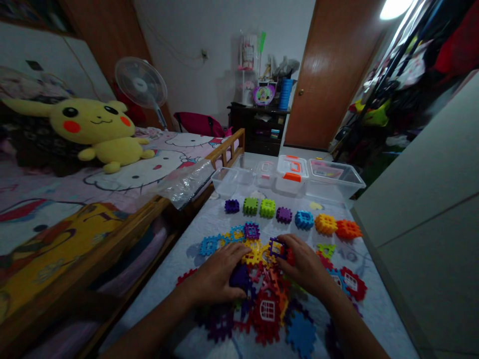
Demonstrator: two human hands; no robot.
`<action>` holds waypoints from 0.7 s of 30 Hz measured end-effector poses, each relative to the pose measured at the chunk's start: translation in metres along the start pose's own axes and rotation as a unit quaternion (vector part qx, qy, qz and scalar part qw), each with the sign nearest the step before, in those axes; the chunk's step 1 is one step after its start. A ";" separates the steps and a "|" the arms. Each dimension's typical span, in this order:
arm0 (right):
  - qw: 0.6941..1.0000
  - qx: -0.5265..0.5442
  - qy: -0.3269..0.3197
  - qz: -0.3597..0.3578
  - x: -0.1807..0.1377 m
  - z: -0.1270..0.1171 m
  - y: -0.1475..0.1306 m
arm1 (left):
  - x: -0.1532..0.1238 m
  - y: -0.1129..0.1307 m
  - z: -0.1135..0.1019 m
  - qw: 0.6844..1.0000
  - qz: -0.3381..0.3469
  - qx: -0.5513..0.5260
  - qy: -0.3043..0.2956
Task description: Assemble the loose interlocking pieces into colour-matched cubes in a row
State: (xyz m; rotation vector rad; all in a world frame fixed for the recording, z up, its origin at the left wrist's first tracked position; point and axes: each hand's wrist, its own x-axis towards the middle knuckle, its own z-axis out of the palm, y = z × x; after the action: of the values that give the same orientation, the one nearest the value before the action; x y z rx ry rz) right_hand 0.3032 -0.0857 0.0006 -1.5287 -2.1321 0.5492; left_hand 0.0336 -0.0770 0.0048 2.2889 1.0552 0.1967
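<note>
My right hand [305, 262] pinches a purple square-framed building tile [276, 248] with toothed edges, raised over the pile. My left hand [220, 271] rests on the pile of loose tiles, fingers and thumb apart. Its fingertips touch a yellow tile [253, 253], and a dark purple tile [240, 276] lies between the thumb and fingers. Closer to me are a red tile with a white window [267, 310] and a blue round-edged tile [301, 333]. Light blue tiles [210, 245] and a purple one [252, 230] lie beyond my left hand.
Behind the pile runs a row of stacked tiles, among them green [250, 206], blue [304, 219] and orange [349, 229] stacks. Clear plastic boxes [335, 174] stand at the table's far end. A wooden bed rail [149, 219] borders the left, a pale cabinet [422, 199] the right.
</note>
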 end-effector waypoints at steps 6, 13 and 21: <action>0.994 0.045 -0.070 -0.078 -0.003 0.010 -0.030 | -0.003 0.000 -0.010 1.000 -0.010 -0.008 0.005; 0.994 -0.045 -0.083 -0.050 0.003 0.019 -0.036 | -0.001 -0.008 -0.008 0.999 0.014 -0.025 0.021; 0.996 -0.048 -0.074 -0.032 0.002 0.022 -0.027 | 0.000 -0.007 -0.011 0.998 0.005 -0.067 0.005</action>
State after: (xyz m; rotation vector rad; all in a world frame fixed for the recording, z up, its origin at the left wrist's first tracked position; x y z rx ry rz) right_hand 0.2690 -0.0930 -0.0013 -1.5058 -2.3424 0.5595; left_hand 0.0251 -0.0681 0.0094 2.1759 1.0052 0.2736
